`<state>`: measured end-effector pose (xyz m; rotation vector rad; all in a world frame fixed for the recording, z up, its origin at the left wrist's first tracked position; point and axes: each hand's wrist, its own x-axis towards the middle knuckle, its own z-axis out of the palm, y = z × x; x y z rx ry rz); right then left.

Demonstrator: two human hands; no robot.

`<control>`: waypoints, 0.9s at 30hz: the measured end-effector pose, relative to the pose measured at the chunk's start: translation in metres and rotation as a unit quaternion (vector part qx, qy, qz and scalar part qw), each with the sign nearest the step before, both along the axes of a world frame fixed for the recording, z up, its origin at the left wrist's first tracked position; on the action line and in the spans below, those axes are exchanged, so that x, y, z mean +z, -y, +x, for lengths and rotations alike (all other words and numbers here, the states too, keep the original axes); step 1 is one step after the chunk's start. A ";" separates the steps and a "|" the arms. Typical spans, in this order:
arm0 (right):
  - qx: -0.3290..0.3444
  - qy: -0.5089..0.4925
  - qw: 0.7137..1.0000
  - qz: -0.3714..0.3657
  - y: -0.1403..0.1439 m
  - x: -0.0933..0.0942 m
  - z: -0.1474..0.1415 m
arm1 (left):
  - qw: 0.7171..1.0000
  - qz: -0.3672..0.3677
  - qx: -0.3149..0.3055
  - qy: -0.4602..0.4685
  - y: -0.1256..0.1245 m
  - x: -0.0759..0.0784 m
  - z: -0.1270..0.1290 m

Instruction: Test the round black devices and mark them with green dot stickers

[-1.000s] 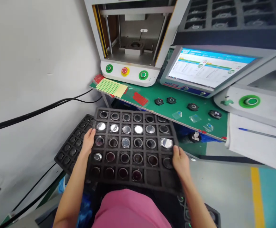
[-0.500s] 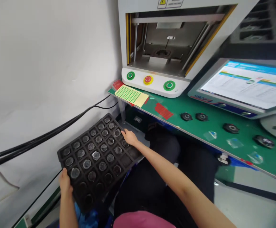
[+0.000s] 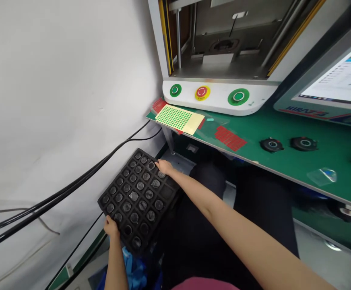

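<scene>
Black compartment tray (image 3: 137,197) sits low at the person's left, below the level of the green surface (image 3: 284,133) and close to the white wall (image 3: 57,80). It is tilted, its far corner toward the press. Its square pockets hold round lens-like parts; most pockets are filled, and at least two on the right edge look empty.

Left hand (image 3: 111,226) grips the tray's near corner, fingers curled on the rim with the thumb on top. Right hand (image 3: 164,166) rests on the far corner, fingers bent over the edge and in contact with the tray; whether they clamp it or merely press on it cannot be told. The right forearm runs diagonally from the lower right of the view.

Black cables (image 3: 73,187) run along the wall just beyond the tray. Something blue (image 3: 131,268) lies beneath the tray's near end; its nature cannot be told.

On the surface: a sheet of green dot stickers (image 3: 180,119), red sticker sheets (image 3: 230,138), two black round parts (image 3: 271,144), and a clear film piece (image 3: 323,175). Behind these stands a press machine (image 3: 220,94) with two green buttons and a red stop button. A monitor (image 3: 338,82) sits at the right edge.
</scene>
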<state>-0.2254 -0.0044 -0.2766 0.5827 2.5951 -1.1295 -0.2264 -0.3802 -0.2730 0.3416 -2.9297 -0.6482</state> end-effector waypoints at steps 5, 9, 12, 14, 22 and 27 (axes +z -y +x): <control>0.005 -0.080 0.996 0.039 0.001 0.016 0.023 | 0.993 -0.020 0.113 0.032 0.000 -0.006 0.008; -0.003 -0.172 0.981 0.093 -0.012 0.040 0.090 | 0.997 -0.003 0.074 0.003 -0.017 -0.001 0.033; -0.057 -0.226 0.960 0.153 -0.035 0.046 0.177 | 0.998 0.018 -0.004 -0.057 -0.037 0.007 0.052; -0.131 -0.241 0.942 0.195 -0.050 0.043 0.245 | 0.992 0.032 -0.069 -0.097 -0.059 0.016 0.059; -0.269 -0.283 0.881 0.268 -0.060 0.022 0.396 | 0.889 0.055 -0.437 -0.124 -0.257 0.045 0.100; -0.275 -0.261 0.872 0.309 -0.073 0.004 0.405 | 0.748 -0.064 -0.658 -0.059 -0.352 0.026 0.168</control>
